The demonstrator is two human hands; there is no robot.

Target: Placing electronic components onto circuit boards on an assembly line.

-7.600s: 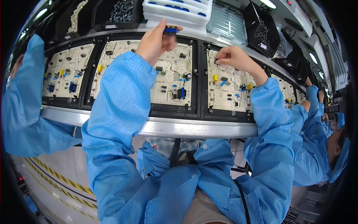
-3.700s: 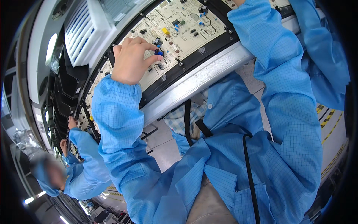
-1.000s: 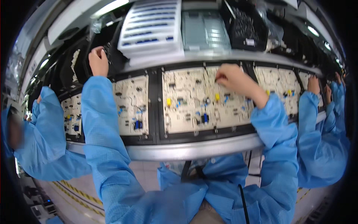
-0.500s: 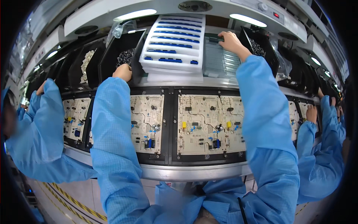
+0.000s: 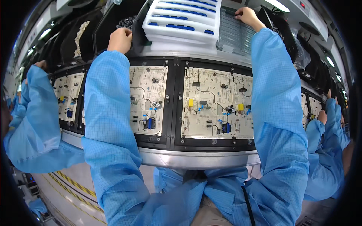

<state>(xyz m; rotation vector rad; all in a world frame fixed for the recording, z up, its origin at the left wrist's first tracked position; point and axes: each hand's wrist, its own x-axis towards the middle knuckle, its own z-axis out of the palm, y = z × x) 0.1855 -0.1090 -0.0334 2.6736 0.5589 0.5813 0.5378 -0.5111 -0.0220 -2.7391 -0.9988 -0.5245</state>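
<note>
Picking up small parts looks like the step in hand. The left hand (image 5: 120,40) is at the black bin (image 5: 141,32) of dark components (image 5: 127,22), fingers curled in narrow (whether around a part, I cannot tell). The right hand (image 5: 249,18) reaches over the clear plastic tray (image 5: 233,34), thumb and fingertips close together, any hold unclear. Populated circuit boards (image 5: 211,79) lie nearer the body; the next move probably calls for a fine pinch.
</note>
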